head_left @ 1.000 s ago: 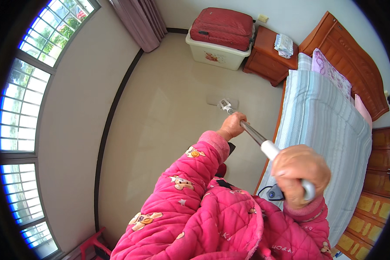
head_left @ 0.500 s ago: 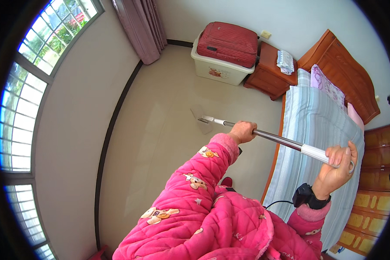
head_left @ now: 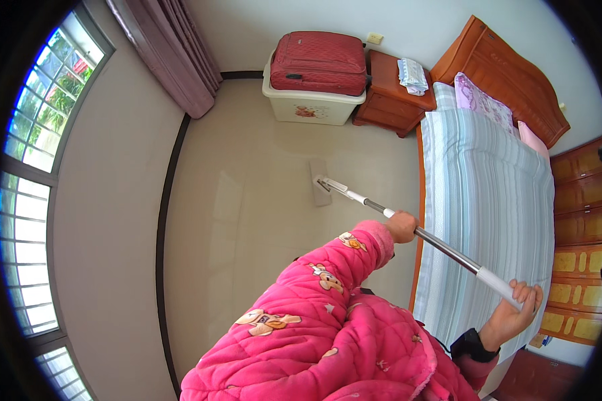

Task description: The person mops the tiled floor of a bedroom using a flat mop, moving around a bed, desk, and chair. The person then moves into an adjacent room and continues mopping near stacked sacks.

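A flat mop (head_left: 448, 250) with a metal pole and white grips slants across the view. Its pale rectangular mop head (head_left: 319, 170) lies on the floor, joined to the pole by a white hinged part. My left hand (head_left: 401, 227) is wrapped round the pole partway along, just above a white collar. Closer to my body on the right, my right hand (head_left: 518, 311) is closed round the white grip at the pole's upper end. A black device (head_left: 473, 345) is strapped on my right wrist.
To the right stands a bed (head_left: 488, 200) with a striped blue cover. Beyond the mop head are a white storage box (head_left: 308, 110) with a red suitcase (head_left: 320, 63) on top, and a wooden nightstand (head_left: 389, 100). A purple curtain (head_left: 170, 53) and a windowed wall bound the left.
The mop and both hands have shifted nearer to my body, with my left hand also further right. The blurred mop head now shows sharply and stands more lengthwise. My view has turned somewhat.
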A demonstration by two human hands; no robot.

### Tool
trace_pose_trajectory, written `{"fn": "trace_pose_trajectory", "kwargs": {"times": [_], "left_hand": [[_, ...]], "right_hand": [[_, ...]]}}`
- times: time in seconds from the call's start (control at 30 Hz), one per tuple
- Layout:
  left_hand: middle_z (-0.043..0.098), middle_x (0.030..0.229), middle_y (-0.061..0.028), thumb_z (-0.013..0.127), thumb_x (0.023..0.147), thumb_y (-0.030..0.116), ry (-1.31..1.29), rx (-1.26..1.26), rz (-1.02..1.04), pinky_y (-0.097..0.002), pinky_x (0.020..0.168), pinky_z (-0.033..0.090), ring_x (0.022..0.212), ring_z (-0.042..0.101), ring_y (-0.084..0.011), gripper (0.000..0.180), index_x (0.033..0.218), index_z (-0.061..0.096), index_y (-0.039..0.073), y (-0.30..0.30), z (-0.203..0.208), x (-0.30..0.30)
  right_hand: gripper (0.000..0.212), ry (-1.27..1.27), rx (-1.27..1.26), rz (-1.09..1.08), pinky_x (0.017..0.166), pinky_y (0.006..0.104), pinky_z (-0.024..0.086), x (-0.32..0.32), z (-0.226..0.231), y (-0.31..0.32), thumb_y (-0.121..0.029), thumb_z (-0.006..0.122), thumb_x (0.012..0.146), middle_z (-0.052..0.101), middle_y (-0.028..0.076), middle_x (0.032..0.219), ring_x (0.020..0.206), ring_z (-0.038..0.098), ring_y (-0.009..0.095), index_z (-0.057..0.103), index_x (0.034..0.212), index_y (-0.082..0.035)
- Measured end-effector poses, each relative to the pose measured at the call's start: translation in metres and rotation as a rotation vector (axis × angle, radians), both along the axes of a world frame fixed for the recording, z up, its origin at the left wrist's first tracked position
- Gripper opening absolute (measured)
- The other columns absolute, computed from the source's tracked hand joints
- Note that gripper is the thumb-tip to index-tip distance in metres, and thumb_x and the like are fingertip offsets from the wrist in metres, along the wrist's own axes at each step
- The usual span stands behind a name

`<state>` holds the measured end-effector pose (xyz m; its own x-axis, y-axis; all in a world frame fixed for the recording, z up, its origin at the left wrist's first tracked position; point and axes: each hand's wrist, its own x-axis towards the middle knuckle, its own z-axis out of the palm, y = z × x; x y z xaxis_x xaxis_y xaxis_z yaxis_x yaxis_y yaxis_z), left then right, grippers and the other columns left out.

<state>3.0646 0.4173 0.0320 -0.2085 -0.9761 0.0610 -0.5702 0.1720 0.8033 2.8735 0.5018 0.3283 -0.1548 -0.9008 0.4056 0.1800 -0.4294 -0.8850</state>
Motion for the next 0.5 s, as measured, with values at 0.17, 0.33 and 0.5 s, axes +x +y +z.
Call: {"fn": "trace_pose_trajectory", "kwargs": {"times": [0.17,0.33,0.5], "left_hand": [[0.065,0.077,-0.0108,0.058,0.073,0.016,-0.148,0.040,-0.204,-0.0404,0.081,0.046,0.080,0.061,-0.0323,0.011,0.077,0.066,0.010,-0.019,0.004,-0.008],[0.066,0.078,-0.0090,0.055,0.075,0.018,-0.267,0.116,-0.315,-0.0393,0.080,0.046,0.081,0.063,-0.0287,0.015,0.081,0.068,0.012,-0.028,0.009,-0.016],[0.066,0.082,-0.0105,0.054,0.074,0.014,-0.274,0.218,-0.231,-0.0394,0.081,0.047,0.083,0.063,-0.0300,0.017,0.083,0.068,0.012,-0.034,0.000,0.007]], "right_hand": [[0.008,0.388,0.088,-0.004,0.093,0.0448,0.043,-0.032,-0.004,0.012,-0.007,0.046,0.088,0.038,0.001,0.070,0.072,0.046,0.014,0.049,0.093,-0.001],[0.018,0.205,0.126,-0.315,0.092,0.0435,0.046,-0.052,-0.026,0.000,-0.009,0.049,0.086,0.039,0.003,0.065,0.067,0.047,0.013,0.051,0.101,0.002],[0.016,0.162,0.159,-0.323,0.092,0.0445,0.046,-0.035,-0.046,-0.020,-0.008,0.050,0.085,0.039,0.003,0.066,0.066,0.048,0.015,0.052,0.099,0.002]]}}
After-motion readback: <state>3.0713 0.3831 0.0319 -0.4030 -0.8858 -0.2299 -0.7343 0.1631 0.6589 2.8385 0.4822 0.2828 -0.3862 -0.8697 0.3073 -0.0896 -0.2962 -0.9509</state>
